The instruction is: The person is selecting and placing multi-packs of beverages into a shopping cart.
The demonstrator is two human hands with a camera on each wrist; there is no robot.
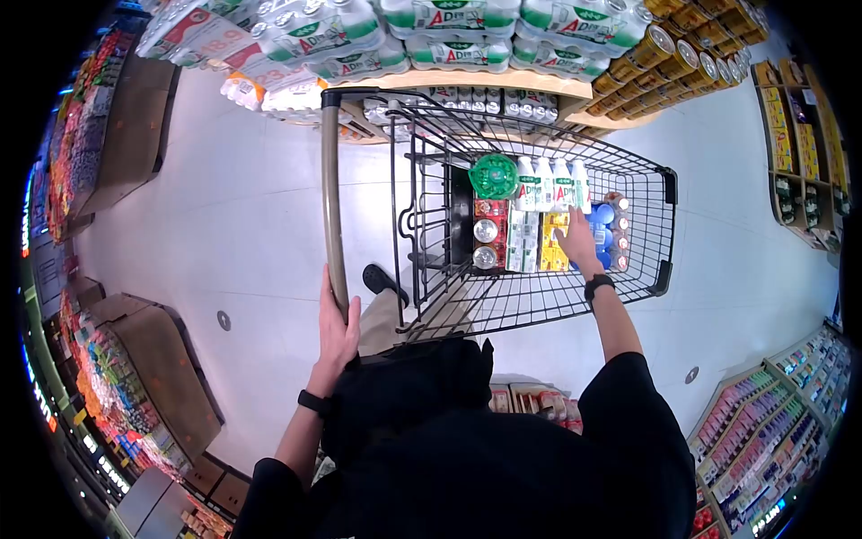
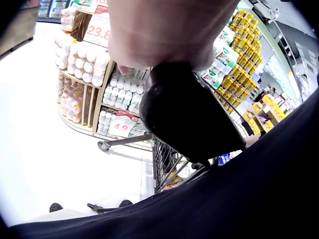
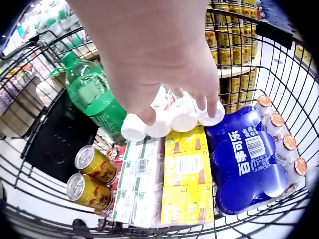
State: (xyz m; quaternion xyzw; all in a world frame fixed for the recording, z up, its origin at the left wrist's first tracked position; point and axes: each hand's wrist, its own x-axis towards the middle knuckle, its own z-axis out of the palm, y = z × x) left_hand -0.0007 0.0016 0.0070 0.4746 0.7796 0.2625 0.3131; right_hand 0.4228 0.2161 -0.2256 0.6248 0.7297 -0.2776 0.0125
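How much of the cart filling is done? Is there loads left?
Quite a bit looks done: the cart has a green bottle, gold cans, yellow cartons, a blue pack and orange-capped bottles. The right hand is on the white-capped bottles, probably settling them; the left hand grips the handle. How much is left, I can't tell: no list shows.
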